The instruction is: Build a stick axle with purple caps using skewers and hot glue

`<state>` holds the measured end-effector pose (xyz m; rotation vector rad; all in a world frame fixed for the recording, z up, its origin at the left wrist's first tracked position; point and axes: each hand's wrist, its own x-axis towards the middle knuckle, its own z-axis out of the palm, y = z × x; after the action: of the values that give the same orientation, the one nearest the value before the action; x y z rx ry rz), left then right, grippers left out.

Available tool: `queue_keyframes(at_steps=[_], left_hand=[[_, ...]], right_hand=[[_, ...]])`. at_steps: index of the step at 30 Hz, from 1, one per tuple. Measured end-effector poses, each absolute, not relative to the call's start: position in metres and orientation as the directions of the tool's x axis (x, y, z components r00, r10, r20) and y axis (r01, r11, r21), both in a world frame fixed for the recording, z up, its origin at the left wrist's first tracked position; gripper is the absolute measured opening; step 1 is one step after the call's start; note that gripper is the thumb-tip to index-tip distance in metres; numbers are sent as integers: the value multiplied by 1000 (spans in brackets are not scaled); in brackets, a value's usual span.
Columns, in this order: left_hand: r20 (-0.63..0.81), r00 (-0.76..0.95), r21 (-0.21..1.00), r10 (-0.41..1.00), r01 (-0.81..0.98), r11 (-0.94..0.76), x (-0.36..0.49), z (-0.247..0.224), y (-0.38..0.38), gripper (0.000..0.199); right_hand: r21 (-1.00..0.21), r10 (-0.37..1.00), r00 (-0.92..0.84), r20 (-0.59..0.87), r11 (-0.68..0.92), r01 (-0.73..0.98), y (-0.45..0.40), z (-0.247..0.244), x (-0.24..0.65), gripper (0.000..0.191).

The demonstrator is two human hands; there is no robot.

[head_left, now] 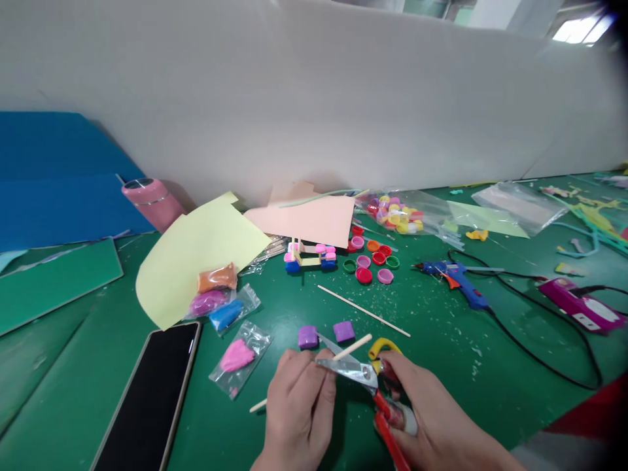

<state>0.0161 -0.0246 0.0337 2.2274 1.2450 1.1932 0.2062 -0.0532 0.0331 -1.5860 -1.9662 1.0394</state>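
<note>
My left hand [300,405] is closed around a thin wooden stick [360,344], whose ends stick out on both sides of the fist. Red-and-yellow-handled scissors [360,373] are in my right hand [434,412], fingers through the loops. Their blades are apart, with the stick lying between them close to my left fingertips. Just beyond the blades lie two purple clay blocks [308,337]. Another thin stick [364,311] rests behind them. Farther back stands a small stick frame [310,260] with blue and pink pieces at its corners.
Bagged clay [238,356] and a phone [147,399] lie on the left. Bottle caps [364,275] are scattered in the middle, with a bag of caps [397,214] behind. A blue glue gun [454,278] and its looping black cord [540,376] occupy the right. A pink bottle [154,203] stands at the back.
</note>
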Motion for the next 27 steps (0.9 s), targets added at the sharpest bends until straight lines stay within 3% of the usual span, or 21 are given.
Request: queue_keyframes(at_steps=[4,9,15,23,27], left_hand=[[551,242,601,799,550,-581,18,32,-25,18],[600,226,596,767,513,-617,18,35,-25,18],[598,251,590,761,504,-630,17,34,-24,19],[539,308,584,784,533,-612,13,33,-26,19],[474,337,675,813,454,-582,11,43,-23,19]], right_hand=[[-786,945,-239,-222,-29,617,-54,35,199,26],[-733,905,-153,-398,-213,646,-52,45,188,44],[-700,923,-157,-352,-148,698,-51,46,189,24],[-727,912,-192,-361,-146,671,-51,35,194,28],[-742,940,-181,-290,-101,663,-52,32,198,28]])
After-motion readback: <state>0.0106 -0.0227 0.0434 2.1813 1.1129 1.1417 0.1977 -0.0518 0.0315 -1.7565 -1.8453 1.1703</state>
